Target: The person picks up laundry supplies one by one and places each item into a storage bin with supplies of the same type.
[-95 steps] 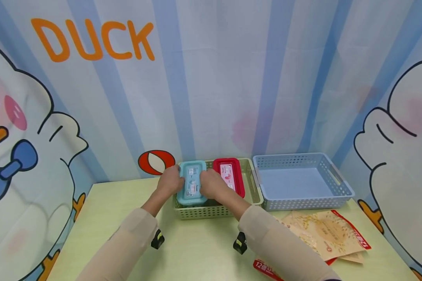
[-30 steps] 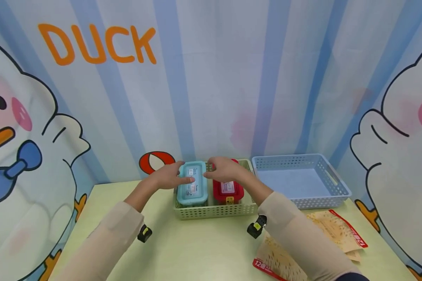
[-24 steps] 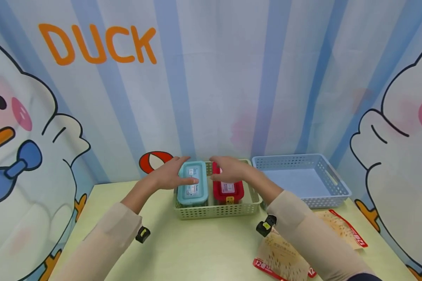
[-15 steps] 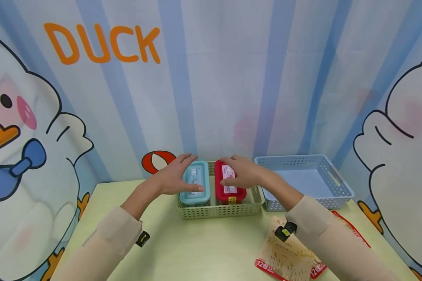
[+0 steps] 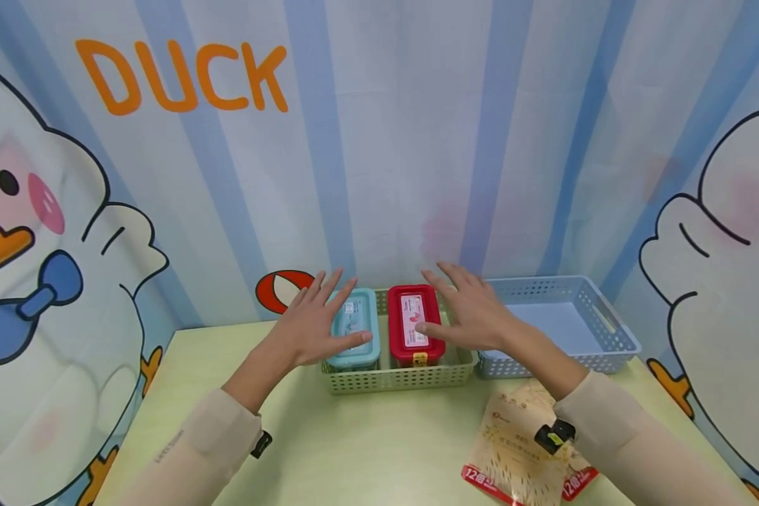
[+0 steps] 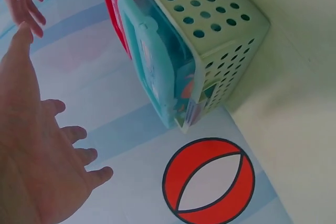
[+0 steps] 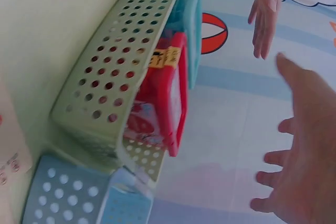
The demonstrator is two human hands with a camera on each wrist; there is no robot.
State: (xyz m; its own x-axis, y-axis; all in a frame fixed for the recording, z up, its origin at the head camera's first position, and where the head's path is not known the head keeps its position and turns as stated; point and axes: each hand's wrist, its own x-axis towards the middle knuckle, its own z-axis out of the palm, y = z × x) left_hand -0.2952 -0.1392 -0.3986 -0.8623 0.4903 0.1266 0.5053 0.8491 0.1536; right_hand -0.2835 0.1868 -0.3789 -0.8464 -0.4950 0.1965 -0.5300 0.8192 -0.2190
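Note:
A pale green perforated basket (image 5: pixel 398 379) holds a teal-lidded box (image 5: pixel 356 336) and a red-lidded box (image 5: pixel 414 332) side by side. My left hand (image 5: pixel 319 320) hovers over the teal box's left side, fingers spread and holding nothing. My right hand (image 5: pixel 471 309) hovers with spread fingers just right of the red box, over the edge between the two baskets. In the left wrist view the teal box (image 6: pixel 157 72) sits in the green basket (image 6: pixel 220 35), the left hand (image 6: pixel 37 156) apart from it. The right wrist view shows the red box (image 7: pixel 163 98) and the right hand (image 7: pixel 304 150) off it.
A light blue perforated basket (image 5: pixel 597 341) stands directly right of the green one. Printed snack pouches (image 5: pixel 519 450) lie on the yellow-green table (image 5: pixel 367 450) at front right, under my right forearm. A curtain with duck drawings (image 5: pixel 379 140) backs the table closely.
Both hands have let go of the boxes, lifted and spread apart with fingers straightened. The teal box now sits down in the basket beside the red one.

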